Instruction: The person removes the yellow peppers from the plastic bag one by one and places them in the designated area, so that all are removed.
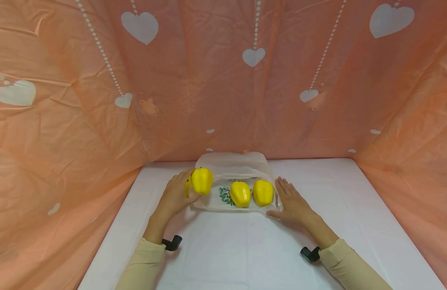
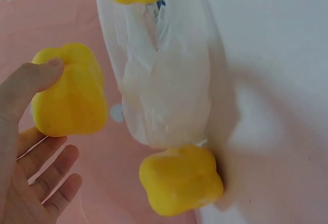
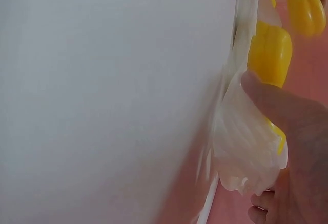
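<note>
My left hand (image 1: 177,192) grips a yellow bell pepper (image 1: 202,181), thumb on one side, raised over the left end of a white plastic bag (image 1: 214,203). Largely hidden behind that hand in the head view, another yellow pepper sits at the bag's left end; the left wrist view shows this pepper (image 2: 182,180) in full. Two more yellow peppers, one nearer the middle (image 1: 240,194) and one farther right (image 1: 263,193), lie on the bag. At the bag's right end, my right hand (image 1: 293,203) rests with fingers extended, its thumb (image 3: 271,98) against the plastic.
The bag lies flat near the back of a white-covered table (image 1: 223,249), with a green leaf print (image 1: 226,195) on it. Pinkish-orange curtains (image 1: 223,100) with white hearts rise behind and along both sides. Dark camera mounts are worn at both wrists.
</note>
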The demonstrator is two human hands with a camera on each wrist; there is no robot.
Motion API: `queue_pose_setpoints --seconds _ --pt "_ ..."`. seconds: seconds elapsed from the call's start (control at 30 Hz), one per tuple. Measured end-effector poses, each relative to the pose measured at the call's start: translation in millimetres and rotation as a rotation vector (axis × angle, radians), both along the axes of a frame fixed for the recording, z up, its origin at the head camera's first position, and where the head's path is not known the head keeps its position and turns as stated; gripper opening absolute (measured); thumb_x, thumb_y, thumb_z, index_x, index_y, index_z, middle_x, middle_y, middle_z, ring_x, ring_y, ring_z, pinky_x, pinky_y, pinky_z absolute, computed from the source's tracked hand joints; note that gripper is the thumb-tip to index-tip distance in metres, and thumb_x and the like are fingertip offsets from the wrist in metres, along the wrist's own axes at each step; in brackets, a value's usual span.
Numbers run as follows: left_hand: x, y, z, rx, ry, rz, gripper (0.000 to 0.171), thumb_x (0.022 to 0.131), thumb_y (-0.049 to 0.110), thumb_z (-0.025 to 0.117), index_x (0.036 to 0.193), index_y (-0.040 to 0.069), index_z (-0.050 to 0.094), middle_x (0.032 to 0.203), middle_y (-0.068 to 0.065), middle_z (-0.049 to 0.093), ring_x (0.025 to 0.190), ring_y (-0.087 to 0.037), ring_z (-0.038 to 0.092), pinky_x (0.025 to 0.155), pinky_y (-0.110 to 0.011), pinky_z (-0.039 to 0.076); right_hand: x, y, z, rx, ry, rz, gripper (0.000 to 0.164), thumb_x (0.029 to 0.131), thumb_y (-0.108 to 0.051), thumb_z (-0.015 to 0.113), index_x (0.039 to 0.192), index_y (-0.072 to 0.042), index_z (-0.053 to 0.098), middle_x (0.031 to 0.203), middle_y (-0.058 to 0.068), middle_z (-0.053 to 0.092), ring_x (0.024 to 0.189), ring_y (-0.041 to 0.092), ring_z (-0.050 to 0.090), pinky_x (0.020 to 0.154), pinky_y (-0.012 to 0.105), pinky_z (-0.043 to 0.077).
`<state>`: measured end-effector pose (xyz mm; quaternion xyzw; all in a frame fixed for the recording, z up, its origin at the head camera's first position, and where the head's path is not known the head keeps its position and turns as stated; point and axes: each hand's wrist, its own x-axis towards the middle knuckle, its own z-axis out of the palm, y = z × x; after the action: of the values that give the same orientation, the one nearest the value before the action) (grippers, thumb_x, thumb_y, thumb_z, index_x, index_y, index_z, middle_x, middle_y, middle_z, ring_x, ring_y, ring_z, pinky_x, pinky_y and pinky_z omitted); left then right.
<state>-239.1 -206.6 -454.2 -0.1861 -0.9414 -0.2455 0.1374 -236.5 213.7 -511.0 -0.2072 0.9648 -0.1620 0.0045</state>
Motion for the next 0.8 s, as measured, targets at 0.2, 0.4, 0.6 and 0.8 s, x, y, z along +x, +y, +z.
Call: queue_pose_setpoints --seconds 0.2,0.4,0.6,0.8 --pt "1.5 -14.8 2.0 0.014 0.005 0.018 0.088 0.084 0.023 0.092 0.157 0.002 0.047 0.155 -0.020 0.056 0.131 -0.044 0.055 0.112 -0.063 0.043 0.6 1.2 -0.5 -0.003 0.005 0.007 0.119 0.090 -0.054 0.081 0.164 0.015 0.018 0.173 0.033 0.017 0.162 0.048 0.017 0.132 0.060 0.014" --pt "4.6 -30.5 4.1 0.037 0.001 0.046 0.087 0.085 0.021 0.090 0.156 -0.001 0.046 0.153 -0.023 0.055 0.132 -0.048 0.053 0.113 -0.067 0.040 0.1 1.6 -0.5 -0.014 -0.001 0.004 0.119 0.090 -0.055 0.081 0.164 0.014 0.018 0.174 0.032 0.016 0.162 0.048 0.017 0.131 0.061 0.014" --pt "6.1 -48.4 4.3 0.057 -0.036 0.094 0.090 0.086 0.024 0.091 0.159 0.002 0.043 0.150 -0.023 0.056 0.127 -0.046 0.053 0.112 -0.067 0.039 -0.3 1.9 -0.8 -0.013 -0.015 0.000 0.119 0.090 -0.054 0.080 0.165 0.013 0.017 0.174 0.032 0.015 0.162 0.047 0.015 0.132 0.061 0.013" --pt "6.5 -68.6 7.6 0.057 -0.053 0.126 0.087 0.091 0.025 0.086 0.162 0.003 0.040 0.144 -0.024 0.057 0.124 -0.044 0.052 0.106 -0.067 0.043 0.2 2.3 -0.7 -0.019 -0.021 -0.003 0.119 0.091 -0.054 0.080 0.165 0.012 0.016 0.175 0.031 0.014 0.162 0.047 0.014 0.132 0.060 0.012"
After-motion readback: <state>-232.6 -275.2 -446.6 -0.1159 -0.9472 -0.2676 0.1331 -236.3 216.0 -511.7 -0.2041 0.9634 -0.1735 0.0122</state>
